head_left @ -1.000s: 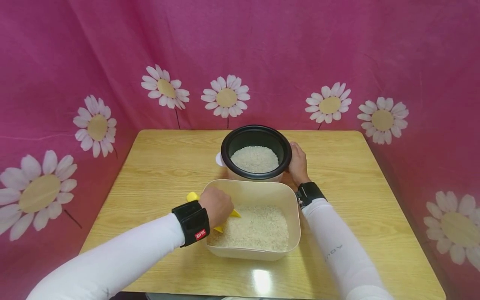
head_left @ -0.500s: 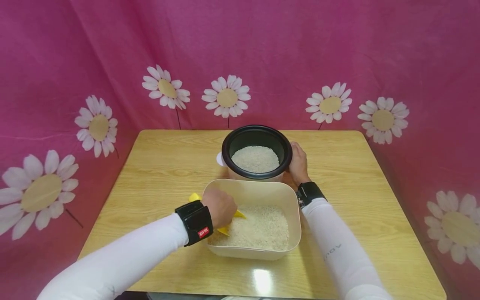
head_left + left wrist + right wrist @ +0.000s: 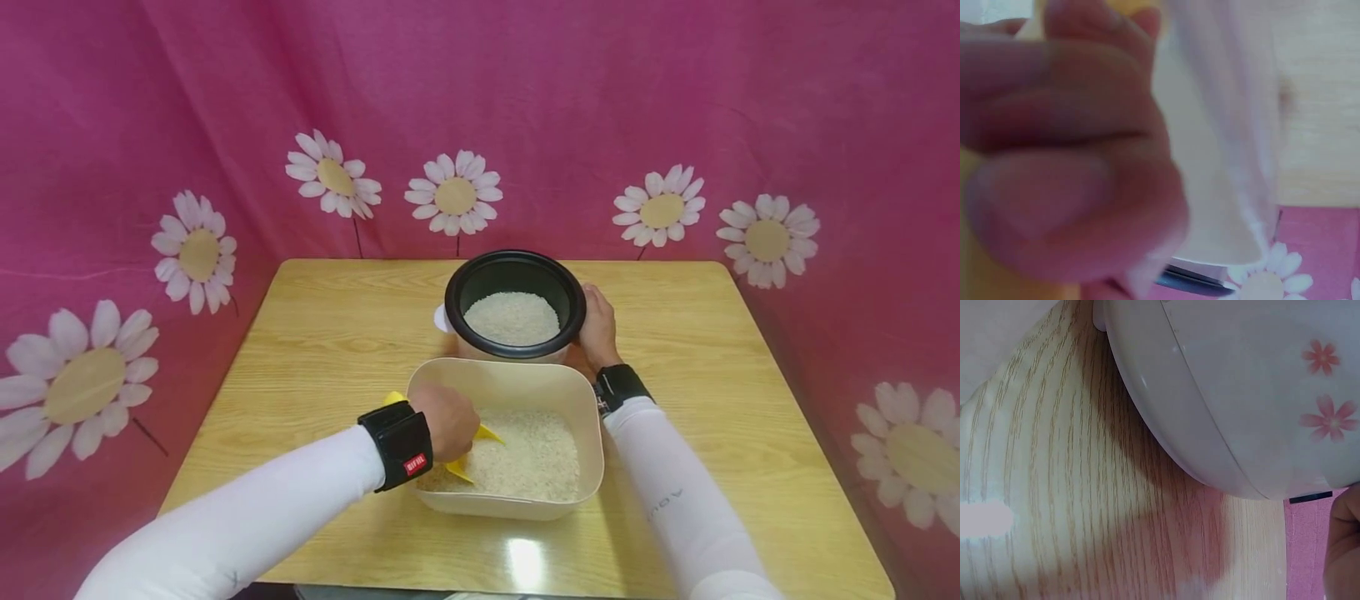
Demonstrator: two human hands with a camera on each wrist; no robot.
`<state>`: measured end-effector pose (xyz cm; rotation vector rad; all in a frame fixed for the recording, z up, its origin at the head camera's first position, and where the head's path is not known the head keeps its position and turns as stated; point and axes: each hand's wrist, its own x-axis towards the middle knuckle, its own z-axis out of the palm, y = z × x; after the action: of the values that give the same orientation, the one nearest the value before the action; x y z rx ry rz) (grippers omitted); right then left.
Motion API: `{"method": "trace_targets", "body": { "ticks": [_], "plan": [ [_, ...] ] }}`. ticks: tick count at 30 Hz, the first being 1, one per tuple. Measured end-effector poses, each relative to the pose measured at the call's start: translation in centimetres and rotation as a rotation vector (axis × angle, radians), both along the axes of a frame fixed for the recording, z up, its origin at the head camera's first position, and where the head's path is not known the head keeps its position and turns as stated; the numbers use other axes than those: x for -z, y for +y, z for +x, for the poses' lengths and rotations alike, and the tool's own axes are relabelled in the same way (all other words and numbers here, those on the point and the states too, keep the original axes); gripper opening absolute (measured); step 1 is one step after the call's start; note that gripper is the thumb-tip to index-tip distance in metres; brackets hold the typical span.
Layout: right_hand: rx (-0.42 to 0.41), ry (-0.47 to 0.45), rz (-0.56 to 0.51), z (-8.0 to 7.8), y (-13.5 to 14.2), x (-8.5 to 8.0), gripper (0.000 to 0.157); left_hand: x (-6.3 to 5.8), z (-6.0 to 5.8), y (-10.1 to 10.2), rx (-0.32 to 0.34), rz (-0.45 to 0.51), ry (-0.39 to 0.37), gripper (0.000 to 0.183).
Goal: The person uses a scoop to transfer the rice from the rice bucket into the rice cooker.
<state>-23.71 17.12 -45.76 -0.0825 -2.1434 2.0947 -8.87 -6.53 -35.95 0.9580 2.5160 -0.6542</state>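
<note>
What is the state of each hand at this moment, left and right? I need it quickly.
Left hand: closed, holding the yellow scoop.
Right hand: against the side of the rice cooker; open or gripping cannot be told.

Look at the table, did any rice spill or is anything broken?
Nothing stands out. I see nothing spilled on the table. The rice lies inside the cream tub and black pot; both look upright and unbroken. The left hand hides part of the tub.
</note>
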Motion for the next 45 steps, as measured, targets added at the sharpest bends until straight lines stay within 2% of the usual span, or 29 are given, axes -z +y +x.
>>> {"method": "trace_targets", "body": {
  "ticks": [7, 11, 18, 22, 30, 33, 35, 37, 42, 45],
  "plan": [
    [0.018, -0.018, 0.033, 0.0, 0.0, -0.2, 0.028, -0.8, 0.0, 0.9, 0.078, -0.088, -0.016, 0.014],
    [0.017, -0.025, 0.039, 0.1, -0.2, -0.2, 0.028, -0.5, -0.3, 1.3, 0.105, -0.098, -0.029, 0.018],
    [-0.028, -0.037, -0.012, 0.2, -0.4, -0.1, 0.029, 0.0, -0.7, 1.7, 0.149, -0.102, -0.073, 0.024],
    [-0.026, -0.036, 0.0, 0.2, -0.5, -0.1, 0.028, 0.4, -0.9, 1.8, 0.098, -0.049, -0.116, 0.027],
    [-0.011, -0.037, 0.023, 0.2, -0.5, 0.0, 0.029, 2.0, -1.4, 1.7, -0.086, 0.166, -0.183, 0.041],
    [-0.008, -0.041, 0.022, -0.5, -0.3, 1.0, 0.028, 2.6, -1.7, 1.6, -0.128, 0.22, -0.2, 0.045],
    [-0.001, -0.041, 0.025, -1.1, -0.1, 1.8, 0.028, 3.3, -1.9, 1.3, -0.13, 0.252, -0.19, 0.046],
    [0.01, -0.033, 0.027, -1.7, 0.2, 2.7, 0.029, 3.7, -2.2, 1.3, -0.096, 0.27, -0.17, 0.047],
    [0.036, 0.009, 0.054, -2.1, 0.4, 3.3, 0.031, 4.2, -2.7, 1.3, -0.029, 0.295, -0.132, 0.048],
    [0.034, 0.018, 0.048, -2.0, 0.3, 3.4, 0.031, 4.6, -3.1, 1.2, -0.074, 0.291, -0.163, 0.049]
  ]
}}
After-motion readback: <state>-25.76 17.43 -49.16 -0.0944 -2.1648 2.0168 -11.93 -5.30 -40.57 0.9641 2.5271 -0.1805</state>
